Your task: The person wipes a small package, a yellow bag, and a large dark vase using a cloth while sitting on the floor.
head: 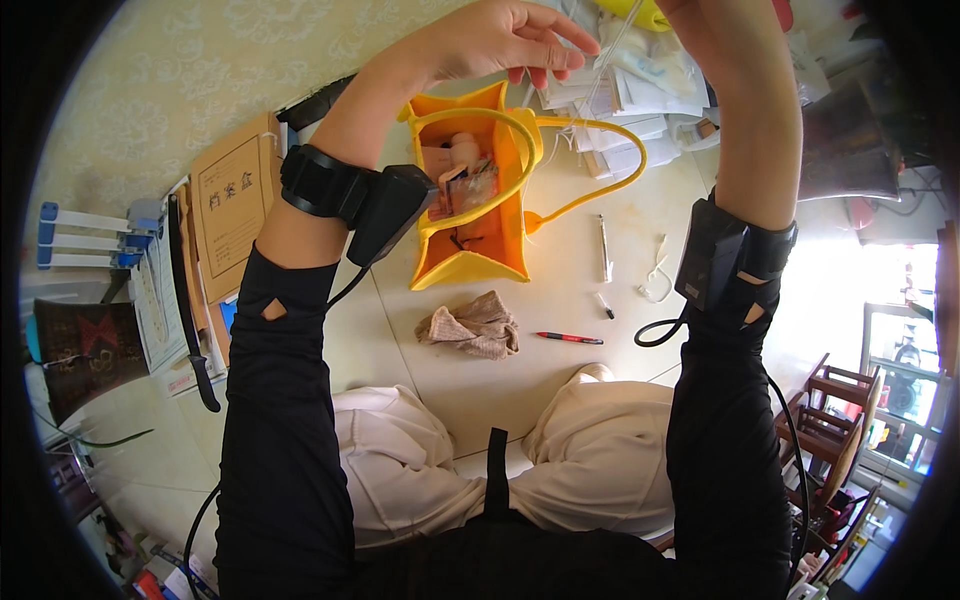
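My left hand [536,46] is raised at the top, above the far end of a yellow tote bag [471,276]. Its fingers are loosely curled, with a gap between thumb and forefinger and nothing plainly held. Thin whitish strings [592,101] hang just right of the fingertips. My right hand [686,9] is cut off by the upper edge, so its fingers and any hold on the strings are hidden. Inside the bag lie a small white bottle [464,148] and clear plastic packaging [476,187]. Both yellow handles [639,161] flop to the right.
On the tiled floor lie a crumpled beige cloth [472,326], a red pen [570,338], a clear pen [603,247], its black cap [604,306] and a white cord [660,274]. Paper stacks [637,127] stand behind; a brown file box [232,202] is left, wooden chairs [832,420] right.
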`<state>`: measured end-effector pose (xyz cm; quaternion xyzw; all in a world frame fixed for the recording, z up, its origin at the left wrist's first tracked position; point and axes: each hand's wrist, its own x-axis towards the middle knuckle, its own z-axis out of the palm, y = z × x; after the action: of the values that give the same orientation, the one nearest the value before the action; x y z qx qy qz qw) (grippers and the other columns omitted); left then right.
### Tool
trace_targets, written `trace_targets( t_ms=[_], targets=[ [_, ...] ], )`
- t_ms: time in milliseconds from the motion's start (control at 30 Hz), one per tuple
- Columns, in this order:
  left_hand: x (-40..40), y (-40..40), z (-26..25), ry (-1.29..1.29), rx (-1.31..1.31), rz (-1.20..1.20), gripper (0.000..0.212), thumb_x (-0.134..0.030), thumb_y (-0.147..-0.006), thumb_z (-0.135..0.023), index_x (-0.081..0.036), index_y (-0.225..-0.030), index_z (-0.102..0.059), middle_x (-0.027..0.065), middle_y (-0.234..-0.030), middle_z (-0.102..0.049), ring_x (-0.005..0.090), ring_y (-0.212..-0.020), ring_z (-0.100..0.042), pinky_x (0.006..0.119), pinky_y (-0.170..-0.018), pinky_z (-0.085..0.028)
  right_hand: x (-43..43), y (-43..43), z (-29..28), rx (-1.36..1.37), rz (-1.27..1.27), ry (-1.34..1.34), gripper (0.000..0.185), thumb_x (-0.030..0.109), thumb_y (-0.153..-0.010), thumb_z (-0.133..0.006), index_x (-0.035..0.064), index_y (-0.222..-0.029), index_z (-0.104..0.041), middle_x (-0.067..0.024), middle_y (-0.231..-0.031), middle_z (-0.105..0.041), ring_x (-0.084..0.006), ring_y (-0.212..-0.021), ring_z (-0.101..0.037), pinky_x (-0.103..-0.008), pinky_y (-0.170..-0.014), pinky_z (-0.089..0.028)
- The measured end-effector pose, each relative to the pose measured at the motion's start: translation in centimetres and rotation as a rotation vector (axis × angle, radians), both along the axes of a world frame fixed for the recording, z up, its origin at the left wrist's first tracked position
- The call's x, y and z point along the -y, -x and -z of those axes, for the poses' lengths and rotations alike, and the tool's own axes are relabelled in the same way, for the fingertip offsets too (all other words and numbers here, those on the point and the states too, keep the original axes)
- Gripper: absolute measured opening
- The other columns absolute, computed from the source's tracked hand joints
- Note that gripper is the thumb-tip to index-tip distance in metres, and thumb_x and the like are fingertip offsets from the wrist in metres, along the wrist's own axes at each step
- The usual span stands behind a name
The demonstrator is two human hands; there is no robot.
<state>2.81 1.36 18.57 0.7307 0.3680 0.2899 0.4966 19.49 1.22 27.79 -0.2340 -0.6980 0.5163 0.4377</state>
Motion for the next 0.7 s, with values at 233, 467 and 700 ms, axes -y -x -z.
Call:
trace_targets(
  t_ms=[233, 467, 700],
  targets=[
    [-0.1, -0.8, 1.7, -0.094, -0.056, -0.027, 0.025, -0.016, -0.086, -0.051, -0.009, -0.109, -0.056, -0.0001, -0.076, -0.058, 0.0039, -0.058, -0.050, 0.016, -0.051, -0.038, 0.0, 0.3, 0.6, 0.005, -0.080, 0.018, 0.034, 0.019, -0.090, -0.041, -0.0060, -0.114, -0.045, 0.0022, -0.063, -0.044, -0.0047, -0.049, -0.037, -0.0173, -0.050, -0.034],
    [-0.3, -0.6, 2.5, -0.039, -0.023, -0.020, 0.022, -0.024, -0.083, -0.056, -0.010, -0.098, -0.063, -0.0004, -0.074, -0.058, 0.0061, -0.060, -0.050, 0.018, -0.053, -0.040, 0.1, 0.5, 0.7, -0.007, -0.084, 0.007, 0.035, 0.019, -0.090, -0.040, -0.0066, -0.114, -0.045, 0.0022, -0.063, -0.045, -0.0045, -0.049, -0.038, -0.0181, -0.054, -0.037],
    [-0.7, 0.0, 4.2, 0.084, -0.182, 0.013, 0.020, -0.019, -0.085, -0.053, -0.003, -0.095, -0.060, 0.0009, -0.076, -0.059, 0.0066, -0.062, -0.049, 0.020, -0.062, -0.041, -0.1, 0.3, 0.8, -0.003, -0.057, -0.027, 0.036, 0.018, -0.090, -0.041, -0.0079, -0.115, -0.045, 0.0021, -0.063, -0.045, -0.0047, -0.051, -0.039, -0.0190, -0.057, -0.040]
  ],
)
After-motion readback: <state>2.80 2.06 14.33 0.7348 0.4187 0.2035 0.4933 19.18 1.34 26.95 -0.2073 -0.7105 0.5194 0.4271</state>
